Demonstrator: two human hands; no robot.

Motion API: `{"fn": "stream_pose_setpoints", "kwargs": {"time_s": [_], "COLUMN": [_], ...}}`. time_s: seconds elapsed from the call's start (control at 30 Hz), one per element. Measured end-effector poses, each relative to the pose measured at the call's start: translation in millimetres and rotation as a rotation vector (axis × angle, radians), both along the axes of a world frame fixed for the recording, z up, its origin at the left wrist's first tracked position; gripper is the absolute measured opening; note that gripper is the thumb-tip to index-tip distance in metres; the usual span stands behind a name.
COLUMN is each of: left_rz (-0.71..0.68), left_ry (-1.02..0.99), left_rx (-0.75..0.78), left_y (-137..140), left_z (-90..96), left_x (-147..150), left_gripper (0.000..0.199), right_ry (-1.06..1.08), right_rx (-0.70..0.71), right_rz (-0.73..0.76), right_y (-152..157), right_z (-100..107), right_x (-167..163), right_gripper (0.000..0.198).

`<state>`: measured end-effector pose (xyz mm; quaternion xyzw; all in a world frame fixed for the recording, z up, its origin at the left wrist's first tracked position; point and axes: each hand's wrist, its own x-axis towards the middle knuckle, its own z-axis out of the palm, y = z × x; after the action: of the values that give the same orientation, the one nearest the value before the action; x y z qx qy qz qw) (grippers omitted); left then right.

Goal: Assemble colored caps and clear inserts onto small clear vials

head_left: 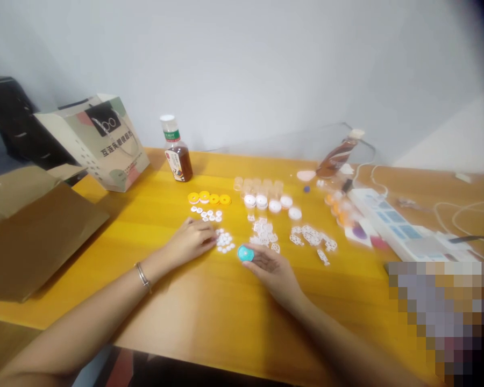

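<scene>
My right hand [276, 271] pinches a turquoise round disc [246, 253] between thumb and fingers, just above the table. To its left, my left hand [193, 238] rests low with fingers bent together, tips at the edge of a cluster of small white round pieces [225, 240]. Whether one sits between those fingertips is hidden. More small white pieces [212, 215] lie behind the left hand, below a row of yellow rings [213, 199]. Beyond the right hand are flat white cut-out parts [263, 231] and white round discs [261, 201].
Clear cups [262, 187] stand behind the white discs. More cut-outs [312, 236] and orange pieces [339, 209] lie right, near a white power strip [383, 215]. A bottle [178, 156], a tilted bottle [334, 156], a paper bag [113, 145] and a cardboard box [40, 231] surround the area.
</scene>
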<state>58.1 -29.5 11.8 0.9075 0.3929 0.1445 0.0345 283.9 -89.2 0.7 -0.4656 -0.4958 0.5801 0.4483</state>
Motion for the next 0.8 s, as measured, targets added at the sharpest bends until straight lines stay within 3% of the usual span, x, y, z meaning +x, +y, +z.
{"fn": "stream_pose_setpoints", "kwargs": {"time_s": [0.13, 0.37, 0.53, 0.8], "left_rz": [0.0, -0.118, -0.252, -0.389], "left_ry": [-0.053, -0.457, -0.337, -0.11], "left_rx": [0.054, 0.034, 0.183, 0.296], "left_y": [0.0, -15.0, -24.9, -14.6], "left_z": [1.1, 14.1, 18.5, 20.4], "left_x": [0.7, 19.9, 33.9, 33.0], "left_gripper": [0.015, 0.013, 0.014, 0.014], "right_ry": [0.02, 0.06, 0.101, 0.096], "right_rx": [-0.008, -0.022, -0.008, 0.019], "right_rz": [0.014, 0.041, 0.112, 0.119], "right_y": [0.0, -1.4, -1.5, -1.3], "right_z": [0.6, -1.7, -4.8, -3.0], "right_x": [0.7, 0.3, 0.6, 2.7], "right_gripper": [0.034, 0.04, 0.038, 0.034]}}
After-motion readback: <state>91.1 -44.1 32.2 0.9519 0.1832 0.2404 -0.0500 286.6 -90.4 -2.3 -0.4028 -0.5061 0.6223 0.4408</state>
